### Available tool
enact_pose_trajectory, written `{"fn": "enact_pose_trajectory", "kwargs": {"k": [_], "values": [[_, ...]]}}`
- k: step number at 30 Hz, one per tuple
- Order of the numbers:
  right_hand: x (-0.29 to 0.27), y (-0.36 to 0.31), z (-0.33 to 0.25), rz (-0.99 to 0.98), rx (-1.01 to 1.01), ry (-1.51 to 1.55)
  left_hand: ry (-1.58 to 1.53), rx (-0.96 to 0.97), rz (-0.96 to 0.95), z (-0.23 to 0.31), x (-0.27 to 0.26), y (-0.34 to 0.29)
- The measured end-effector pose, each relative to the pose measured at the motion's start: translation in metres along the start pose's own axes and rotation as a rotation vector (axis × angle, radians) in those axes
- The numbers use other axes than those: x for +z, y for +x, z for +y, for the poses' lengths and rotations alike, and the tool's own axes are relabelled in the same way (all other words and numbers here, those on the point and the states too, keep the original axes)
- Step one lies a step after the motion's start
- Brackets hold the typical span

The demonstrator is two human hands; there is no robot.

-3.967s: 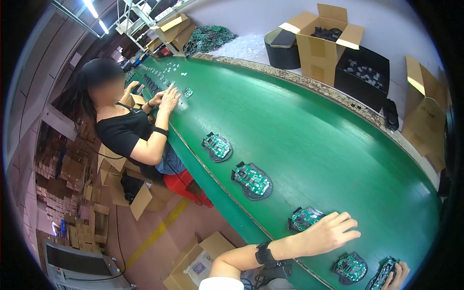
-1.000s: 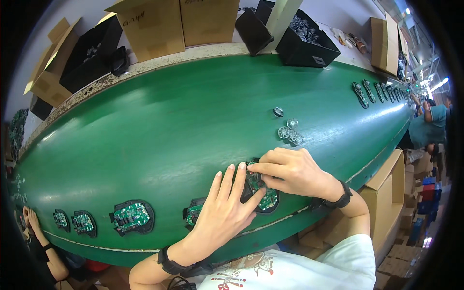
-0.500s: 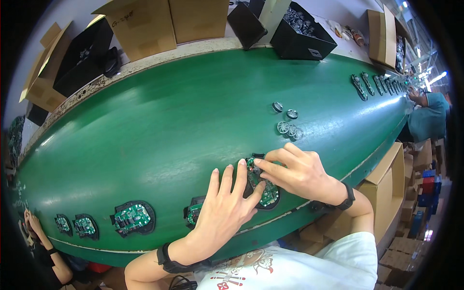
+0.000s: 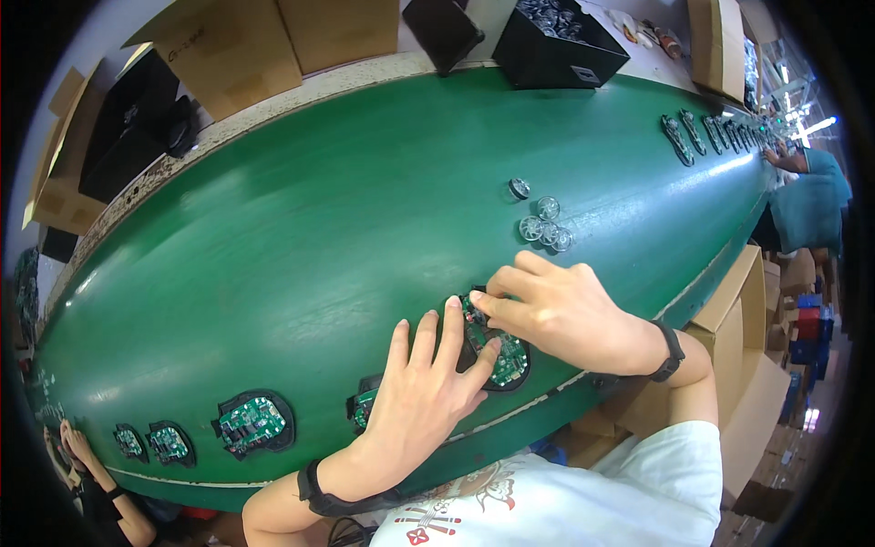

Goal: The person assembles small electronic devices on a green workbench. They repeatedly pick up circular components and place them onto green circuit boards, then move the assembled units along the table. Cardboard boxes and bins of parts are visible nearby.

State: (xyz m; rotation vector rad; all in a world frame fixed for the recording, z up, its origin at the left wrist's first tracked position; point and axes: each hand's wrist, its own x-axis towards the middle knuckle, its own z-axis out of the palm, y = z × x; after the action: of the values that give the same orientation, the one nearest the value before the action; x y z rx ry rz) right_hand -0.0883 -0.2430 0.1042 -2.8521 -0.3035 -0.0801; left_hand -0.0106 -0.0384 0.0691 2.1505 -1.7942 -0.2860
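Touching one circuit board (image 4: pixel 510 363), the left hand (image 4: pixel 425 387) lies splayed, the right hand (image 4: pixel 567 312) curled, its grip hidden.

Your left hand (image 4: pixel 419 392) is turned back-up, its fingers extended and spread, the thumb reaching to the right. Your right hand (image 4: pixel 565 310) is arched, its fingers curled, the index fingertip near the left one. Left forearm (image 4: pixel 281 512) and right forearm (image 4: pixel 697 378) converge from opposite sides.
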Motion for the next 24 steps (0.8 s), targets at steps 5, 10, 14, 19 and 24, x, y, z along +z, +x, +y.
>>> {"fn": "enact_pose_trajectory", "kwargs": {"k": [5,10,14,19,24], "values": [[0.022,-0.022,-0.019,0.166,-0.055,-0.250,0.001,0.019,0.009,-0.003,0.000,0.003],[0.028,-0.037,-0.020,0.250,-0.088,-0.394,0.026,0.019,0.026,0.000,0.001,0.006],[0.028,-0.019,-0.015,0.208,0.008,-0.277,-0.024,0.004,0.059,-0.002,0.003,0.007],[0.018,-0.035,-0.028,0.205,0.035,-0.343,-0.051,0.046,0.026,-0.008,0.003,0.014],[0.008,-0.042,-0.020,0.287,0.128,-0.154,0.098,-0.048,0.022,-0.001,-0.007,0.010]]}}
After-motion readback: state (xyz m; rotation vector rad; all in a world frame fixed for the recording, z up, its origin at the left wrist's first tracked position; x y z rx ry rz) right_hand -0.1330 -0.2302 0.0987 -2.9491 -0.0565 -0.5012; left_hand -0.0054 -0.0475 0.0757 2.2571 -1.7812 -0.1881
